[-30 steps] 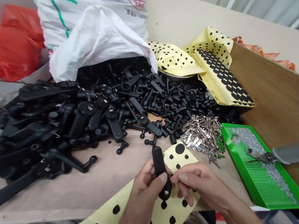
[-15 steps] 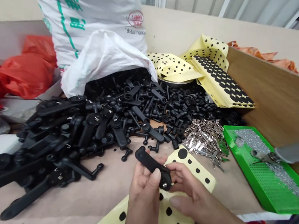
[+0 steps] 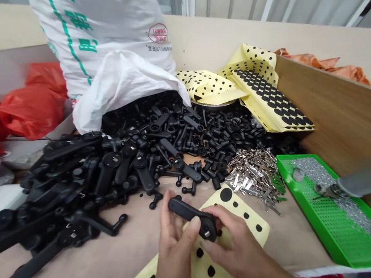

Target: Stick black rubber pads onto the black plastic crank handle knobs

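A black plastic crank handle with a round end and a small metal piece showing in it is held between my two hands. My left hand grips its arm, thumb on top and fingers beneath. At the round end, my right hand pinches the side with thumb and fingertips; anything small under those fingers is hidden. Below both hands lies a pale yellow sheet with black round stickers of two sizes. Similar black crank handles are heaped to the left.
A white woven sack spills black parts across the table. Small metal clips are piled beside a green tray of tiny silvery pieces, over which a grey tool reaches. Dotted sheets lean by a wooden board. Red bags sit left.
The camera view has shifted and tilted slightly. Both hands still hold the crank handle; my right fingers have moved in closer around its round end.
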A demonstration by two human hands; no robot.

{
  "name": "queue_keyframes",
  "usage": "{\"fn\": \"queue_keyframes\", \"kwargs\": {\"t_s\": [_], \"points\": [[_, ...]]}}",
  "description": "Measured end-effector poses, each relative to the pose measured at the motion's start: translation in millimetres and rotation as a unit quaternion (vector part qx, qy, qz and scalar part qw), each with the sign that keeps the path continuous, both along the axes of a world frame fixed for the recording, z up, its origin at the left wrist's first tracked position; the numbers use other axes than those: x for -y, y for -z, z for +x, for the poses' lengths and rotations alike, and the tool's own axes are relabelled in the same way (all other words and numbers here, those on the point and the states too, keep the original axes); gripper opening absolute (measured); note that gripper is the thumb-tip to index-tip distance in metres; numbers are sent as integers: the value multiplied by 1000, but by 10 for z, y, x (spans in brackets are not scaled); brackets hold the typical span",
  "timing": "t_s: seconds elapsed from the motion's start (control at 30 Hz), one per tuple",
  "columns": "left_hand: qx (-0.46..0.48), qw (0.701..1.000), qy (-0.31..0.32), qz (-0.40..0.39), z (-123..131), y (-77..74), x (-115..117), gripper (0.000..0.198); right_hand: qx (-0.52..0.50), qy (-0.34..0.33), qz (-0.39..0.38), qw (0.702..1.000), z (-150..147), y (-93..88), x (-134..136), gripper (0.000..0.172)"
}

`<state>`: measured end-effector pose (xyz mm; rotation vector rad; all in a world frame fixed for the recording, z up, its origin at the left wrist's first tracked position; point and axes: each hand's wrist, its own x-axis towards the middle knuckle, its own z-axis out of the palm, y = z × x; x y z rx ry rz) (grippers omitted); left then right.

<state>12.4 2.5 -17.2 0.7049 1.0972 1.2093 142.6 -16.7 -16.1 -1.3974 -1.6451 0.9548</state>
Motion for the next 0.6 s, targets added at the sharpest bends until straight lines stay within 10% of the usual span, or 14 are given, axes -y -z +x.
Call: {"fn": "queue_keyframes", "kwargs": {"t_s": [0.17, 0.3, 0.43, 0.6], "points": [[-315, 920, 96, 214, -289, 57, -115, 63, -9, -49, -33, 998, 204, -152, -26, 27], [-343, 880, 140, 297, -372, -139, -202, 45, 20, -83, -39, 996, 270, -199, -42, 30], [-339, 852, 287, 278, -345, -317, -267, 19, 44, -107, -23, 993, 300, -201, -59, 33], [-292, 874, 339, 188, -311, -314, -257, 31, 55, -137, -9, 989, 341, -215, -67, 25]]}}
